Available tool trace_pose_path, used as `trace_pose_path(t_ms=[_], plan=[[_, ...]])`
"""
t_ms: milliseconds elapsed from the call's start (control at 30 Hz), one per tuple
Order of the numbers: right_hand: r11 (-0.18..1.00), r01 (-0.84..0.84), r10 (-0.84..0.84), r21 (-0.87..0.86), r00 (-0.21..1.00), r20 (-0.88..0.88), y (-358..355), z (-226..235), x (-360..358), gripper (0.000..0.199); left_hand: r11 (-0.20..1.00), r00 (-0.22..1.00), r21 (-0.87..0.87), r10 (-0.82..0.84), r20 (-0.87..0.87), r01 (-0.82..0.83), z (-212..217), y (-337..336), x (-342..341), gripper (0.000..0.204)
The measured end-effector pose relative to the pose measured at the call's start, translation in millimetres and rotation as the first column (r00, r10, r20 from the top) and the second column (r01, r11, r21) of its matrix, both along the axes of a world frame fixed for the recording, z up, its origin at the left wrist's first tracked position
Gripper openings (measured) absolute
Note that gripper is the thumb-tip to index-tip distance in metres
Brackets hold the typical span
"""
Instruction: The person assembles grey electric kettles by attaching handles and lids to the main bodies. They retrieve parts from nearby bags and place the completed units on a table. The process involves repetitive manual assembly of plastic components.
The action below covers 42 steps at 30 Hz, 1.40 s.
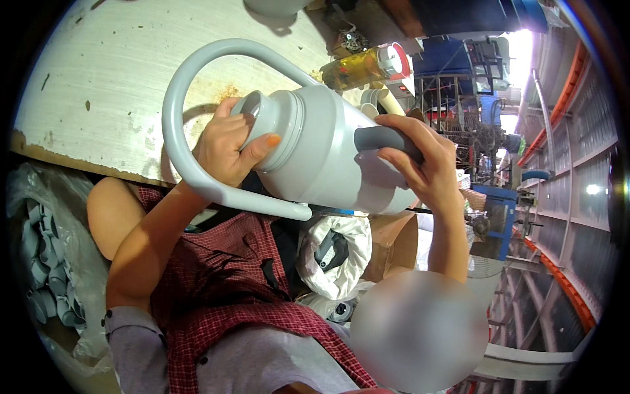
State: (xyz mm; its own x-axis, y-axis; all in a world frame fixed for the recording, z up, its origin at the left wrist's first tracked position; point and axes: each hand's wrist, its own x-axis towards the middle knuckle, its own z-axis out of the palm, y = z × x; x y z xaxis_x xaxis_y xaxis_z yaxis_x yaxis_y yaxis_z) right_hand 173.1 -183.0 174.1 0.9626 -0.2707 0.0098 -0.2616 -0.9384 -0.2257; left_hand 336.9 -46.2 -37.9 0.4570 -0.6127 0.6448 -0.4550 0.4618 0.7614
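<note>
A pale grey vessel (pixel 331 144) lies on its side between the person's two hands, held over the front edge of the whitish surface (pixel 111 98), with its neck toward the left and its wide body toward the right. The left grip (pixel 230 144) is closed around the rim of the neck, the thumb laid along the near side and the other fingers curled over the far side. A thick tubular loop (pixel 176 105) of the same grey arcs around the neck end, and the left wrist passes beneath it. The right grip (pixel 423 157) is partly closed, pinching a dark grey rounded piece (pixel 388 141) between the thumb and the fingers; the piece sits against the vessel's side, though from this angle I cannot be sure whether it is fixed there.

Beyond the vessel, near the right grip, a clear container (pixel 354 71) with amber contents and a red-edged end rests on the surface. Below the vessel, an open white sack (pixel 305 262) holds dark grey parts (pixel 331 251), and a brown cardboard box (pixel 394 240) is just beside it. At far left, a transparent bag (pixel 88 226) holds many curved grey pieces (pixel 49 262). A red checked apron (pixel 220 259) covers the person's front.
</note>
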Motion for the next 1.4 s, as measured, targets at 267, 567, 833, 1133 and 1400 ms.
trace_pose_path(t_ms=[267,567,833,1133,1400], plan=[[0.997,0.054,-0.052,-0.047,0.998,0.046,-3.7,-5.0,-7.6,0.031,0.999,0.999,-0.029,0.030,-0.035,-0.031,-1.1,-10.8,-1.8,0.050],[0.886,-0.171,0.245,-0.431,0.962,0.121,-22.5,-0.7,-14.0,0.044,0.980,0.942,0.194,0.112,-0.316,-0.051,9.4,-2.9,-7.5,0.050],[0.827,-0.136,0.469,-0.546,0.702,0.535,6.8,5.4,-3.2,0.027,0.893,0.822,0.014,0.421,-0.382,-0.451,8.1,67.9,67.9,0.041],[0.880,0.470,-0.472,0.061,0.854,0.217,-5.6,-184.7,-183.9,0.018,0.958,0.826,0.097,0.282,-0.487,-0.270,86.2,242.0,60.4,0.054],[0.751,0.660,-0.658,0.034,0.751,-0.057,-3.0,-182.1,-156.7,0.012,0.854,0.572,0.283,0.507,-0.645,-0.437,39.5,238.6,72.9,0.051]])
